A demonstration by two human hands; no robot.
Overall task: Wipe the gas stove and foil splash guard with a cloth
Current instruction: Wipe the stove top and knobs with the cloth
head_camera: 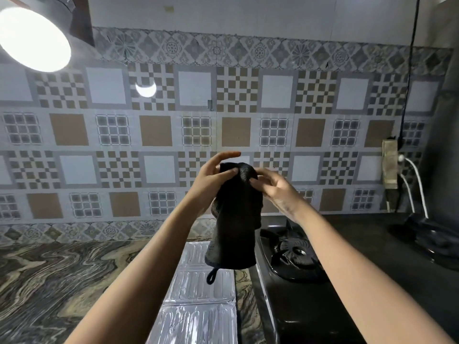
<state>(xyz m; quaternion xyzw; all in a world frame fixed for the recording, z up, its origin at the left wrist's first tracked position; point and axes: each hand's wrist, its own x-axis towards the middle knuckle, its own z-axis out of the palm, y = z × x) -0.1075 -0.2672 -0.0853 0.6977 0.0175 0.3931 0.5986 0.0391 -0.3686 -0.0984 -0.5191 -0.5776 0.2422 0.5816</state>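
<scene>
A dark cloth [236,219] with a small hanging loop at its bottom dangles in the air in front of the tiled wall. My left hand [213,177] pinches its top left part between thumb and fingers. From the right, my right hand [275,189] grips the top of the cloth. Below and to the right sits the black gas stove [293,289] with one burner grate [295,252] showing. The silver foil splash guard [198,301] lies flat on the counter just left of the stove, partly behind my left forearm.
A marbled countertop [62,276] spreads out to the left. A bright lamp [32,38] hangs at the top left. On the right wall a socket [391,167] holds white cables, and a dark object [427,232] rests on the counter beyond the stove.
</scene>
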